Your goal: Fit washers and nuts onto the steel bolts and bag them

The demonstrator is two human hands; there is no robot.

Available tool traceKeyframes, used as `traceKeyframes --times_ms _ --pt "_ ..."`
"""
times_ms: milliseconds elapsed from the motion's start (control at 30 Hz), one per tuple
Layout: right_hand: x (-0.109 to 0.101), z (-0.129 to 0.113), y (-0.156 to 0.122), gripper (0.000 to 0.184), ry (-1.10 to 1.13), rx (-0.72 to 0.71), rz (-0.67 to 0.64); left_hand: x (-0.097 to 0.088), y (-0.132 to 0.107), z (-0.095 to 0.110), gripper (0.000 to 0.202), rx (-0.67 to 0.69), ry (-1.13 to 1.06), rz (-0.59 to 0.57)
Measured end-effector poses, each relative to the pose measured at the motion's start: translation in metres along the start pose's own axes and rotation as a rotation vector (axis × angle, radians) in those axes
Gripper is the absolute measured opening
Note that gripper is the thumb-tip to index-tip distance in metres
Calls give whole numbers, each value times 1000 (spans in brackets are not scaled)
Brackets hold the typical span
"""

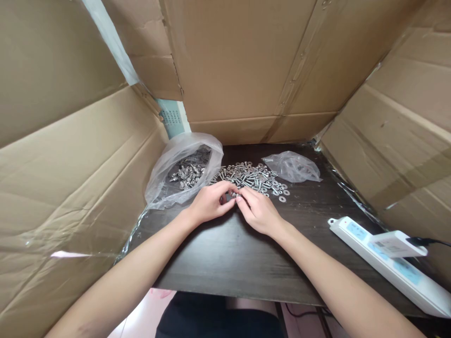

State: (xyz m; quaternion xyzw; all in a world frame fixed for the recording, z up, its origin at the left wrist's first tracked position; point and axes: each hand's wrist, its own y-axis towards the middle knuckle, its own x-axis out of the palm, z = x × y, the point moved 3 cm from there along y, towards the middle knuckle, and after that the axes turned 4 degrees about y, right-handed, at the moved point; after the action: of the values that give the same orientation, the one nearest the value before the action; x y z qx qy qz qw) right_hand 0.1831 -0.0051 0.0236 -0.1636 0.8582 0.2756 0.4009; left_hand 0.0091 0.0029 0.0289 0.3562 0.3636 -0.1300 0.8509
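My left hand (215,202) and my right hand (260,210) meet just in front of a loose pile of screws and washers (252,177). Between their fingertips is a small shiny metal screw (236,194), largely covered by the fingers. Both hands are closed in a pinch on it; whether a nut or washer sits on it I cannot tell. Behind my left hand, a clear plastic bag (210,184) lies with its mouth wide, and many assembled-looking metal fasteners (190,176) are in it. Several flat washers (282,199) lie loose beyond my right hand.
The dark wooden tabletop (225,263) is walled by cardboard panels (246,61) at the back and sides. A second clear bag (293,166) with small contents lies back right. A white power strip (387,267) with a plugged-in adapter (396,244) and black cable runs along the right.
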Motion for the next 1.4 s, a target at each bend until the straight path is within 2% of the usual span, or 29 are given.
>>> traceKeyframes --times_ms 900,1400 --pt "-2 -1 -1 17 0 1 9 1 0 -1 13 -2 2 -11" --pt "0 1 0 23 5 -15 19 0 1 0 15 -1 1 3"
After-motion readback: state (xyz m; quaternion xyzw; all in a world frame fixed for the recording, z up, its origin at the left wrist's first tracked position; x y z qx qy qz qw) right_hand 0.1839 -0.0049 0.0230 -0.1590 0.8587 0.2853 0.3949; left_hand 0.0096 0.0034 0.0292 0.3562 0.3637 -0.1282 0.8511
